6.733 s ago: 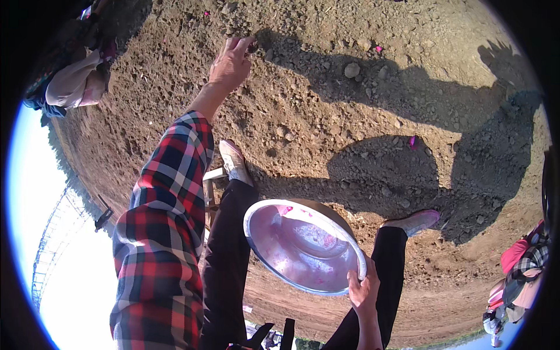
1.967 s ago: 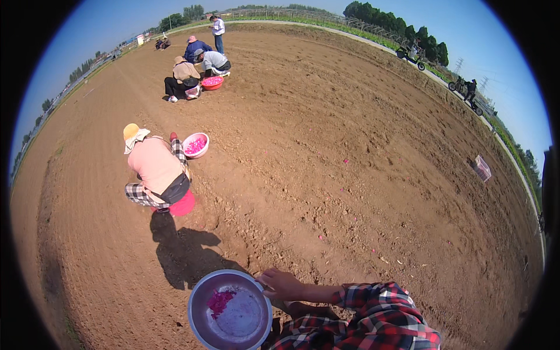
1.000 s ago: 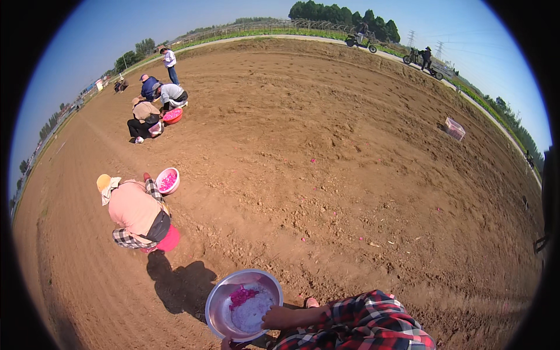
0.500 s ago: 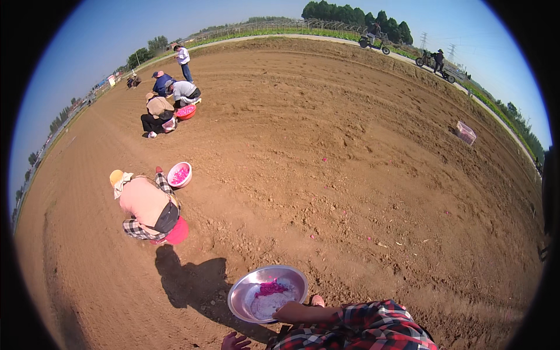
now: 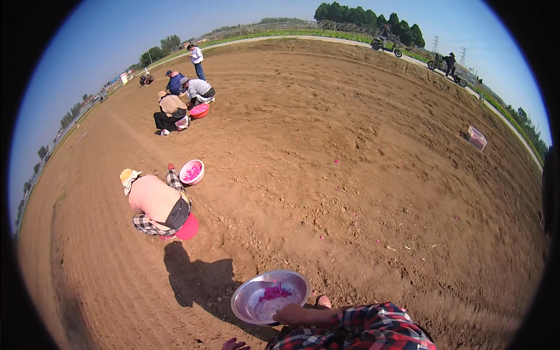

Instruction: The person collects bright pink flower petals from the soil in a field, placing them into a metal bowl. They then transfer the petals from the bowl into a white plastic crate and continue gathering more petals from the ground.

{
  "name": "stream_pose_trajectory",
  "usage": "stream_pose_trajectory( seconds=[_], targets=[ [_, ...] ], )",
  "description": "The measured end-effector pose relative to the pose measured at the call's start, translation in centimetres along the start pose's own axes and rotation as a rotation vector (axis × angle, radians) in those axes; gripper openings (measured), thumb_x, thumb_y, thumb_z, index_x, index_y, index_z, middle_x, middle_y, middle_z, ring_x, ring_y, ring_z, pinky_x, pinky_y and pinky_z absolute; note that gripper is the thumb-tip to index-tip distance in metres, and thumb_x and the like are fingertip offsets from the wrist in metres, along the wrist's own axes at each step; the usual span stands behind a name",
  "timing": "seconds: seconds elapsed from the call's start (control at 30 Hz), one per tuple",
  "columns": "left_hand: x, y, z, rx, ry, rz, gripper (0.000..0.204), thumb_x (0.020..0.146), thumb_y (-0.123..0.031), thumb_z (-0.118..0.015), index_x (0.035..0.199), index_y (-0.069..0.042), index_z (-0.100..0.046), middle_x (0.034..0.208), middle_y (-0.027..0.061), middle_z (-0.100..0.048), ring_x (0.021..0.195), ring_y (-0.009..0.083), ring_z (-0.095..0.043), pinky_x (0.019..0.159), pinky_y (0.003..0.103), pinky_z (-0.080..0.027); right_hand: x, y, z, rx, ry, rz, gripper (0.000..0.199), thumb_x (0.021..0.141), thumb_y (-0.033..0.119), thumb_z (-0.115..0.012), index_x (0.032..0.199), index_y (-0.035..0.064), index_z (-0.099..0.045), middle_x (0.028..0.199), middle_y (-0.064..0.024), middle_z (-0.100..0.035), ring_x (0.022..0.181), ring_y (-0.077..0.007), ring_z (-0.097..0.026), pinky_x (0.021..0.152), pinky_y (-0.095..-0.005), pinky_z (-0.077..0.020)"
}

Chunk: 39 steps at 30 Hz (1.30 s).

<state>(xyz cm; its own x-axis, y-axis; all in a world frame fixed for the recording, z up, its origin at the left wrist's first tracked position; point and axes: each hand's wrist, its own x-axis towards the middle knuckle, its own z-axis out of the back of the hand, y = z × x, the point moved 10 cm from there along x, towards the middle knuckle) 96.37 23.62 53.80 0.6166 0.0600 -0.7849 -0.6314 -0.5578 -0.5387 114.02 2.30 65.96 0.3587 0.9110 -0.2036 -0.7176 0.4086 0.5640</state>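
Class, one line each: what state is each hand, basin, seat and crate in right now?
Right hand: gripping the metal basin's rim
Left hand: partly out of view, apart from the basin
Metal basin: held, pink pieces covering part of its bottom
White basin: on the soil, holding pink pieces
Red basin: holding pink pieces
Pink seat: sat on
Crate: on the soil, contents unclear

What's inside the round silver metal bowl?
The bowl holds small bright pink bits beside a pale patch. The right hand covers part of its near side, so whatever is behind the hand stays hidden.
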Motion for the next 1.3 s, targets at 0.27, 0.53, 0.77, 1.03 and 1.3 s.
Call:
stream_pose_trajectory(
  seconds=[0.27, 0.53, 0.77, 1.03, 1.3],
  targets=[
    [-2.0, -4.0, -8.4, 0.042, -0.135, -0.102, 0.049, 0.087, -0.016, -0.046, 0.131, 0.001, -0.034, 0.11, 0.0237, -0.057, 0.088, 0.034, -0.066, 0.063, 0.039, -0.057, -1.9, -3.8, 3.4, 0.022, 0.04, -0.096, 0.02, 0.082, 0.02, -0.052, 0.096, 0.0095, -0.06, 0.083, -0.0145, -0.063, 0.076, -0.0352, -0.065, 0.063, -0.0473, -0.0509],
    [-2.4, -5.4, -15.9, 0.106, -0.251, -0.025, 0.049, 0.087, -0.02, -0.05, 0.13, -0.001, -0.037, 0.105, 0.0186, -0.06, 0.085, 0.0282, -0.066, 0.063, 0.034, -0.055, -5.8, -11.3, 10.3, 0.062, -0.076, -0.16, 0.013, 0.082, 0.018, -0.051, 0.086, 0.0072, -0.057, 0.077, -0.0149, -0.061, 0.074, -0.0345, -0.063, 0.064, -0.0466, -0.0494],
    [-1.4, -4.9, -17.6, 0.132, -0.333, -0.007, 0.048, 0.087, -0.022, -0.051, 0.129, -0.002, -0.039, 0.103, 0.0163, -0.061, 0.082, 0.0262, -0.066, 0.059, 0.032, -0.054, -6.7, -18.6, 14.6, -0.004, -0.12, -0.248, 0.014, 0.085, 0.019, -0.053, 0.09, 0.0084, -0.059, 0.083, -0.0121, -0.062, 0.079, -0.0323, -0.063, 0.07, -0.0436, -0.0493],
    [2.1, -4.0, -11.3, 0.242, -0.38, 0.168, 0.045, 0.084, -0.018, -0.052, 0.127, -0.006, -0.044, 0.098, 0.0148, -0.062, 0.074, 0.024, -0.066, 0.055, 0.034, -0.053, -4.0, -25.2, 16.4, 0.047, -0.181, -0.412, 0.016, 0.084, 0.02, -0.058, 0.097, 0.0106, -0.061, 0.087, -0.0105, -0.063, 0.081, -0.0311, -0.063, 0.067, -0.0441, -0.0503],
    [12.0, -11.3, -2.8, 0.425, -0.248, 0.169, 0.04, 0.082, -0.015, -0.052, 0.12, -0.005, -0.044, 0.089, 0.0157, -0.06, 0.062, 0.0272, -0.063, 0.047, 0.039, -0.052, -1.7, -28.4, 16.6, 0.062, -0.16, -0.578, 0.019, 0.084, 0.027, -0.057, 0.094, 0.0104, -0.057, 0.082, -0.0121, -0.063, 0.078, -0.0328, -0.064, 0.065, -0.0448, -0.0514]
  ],
)
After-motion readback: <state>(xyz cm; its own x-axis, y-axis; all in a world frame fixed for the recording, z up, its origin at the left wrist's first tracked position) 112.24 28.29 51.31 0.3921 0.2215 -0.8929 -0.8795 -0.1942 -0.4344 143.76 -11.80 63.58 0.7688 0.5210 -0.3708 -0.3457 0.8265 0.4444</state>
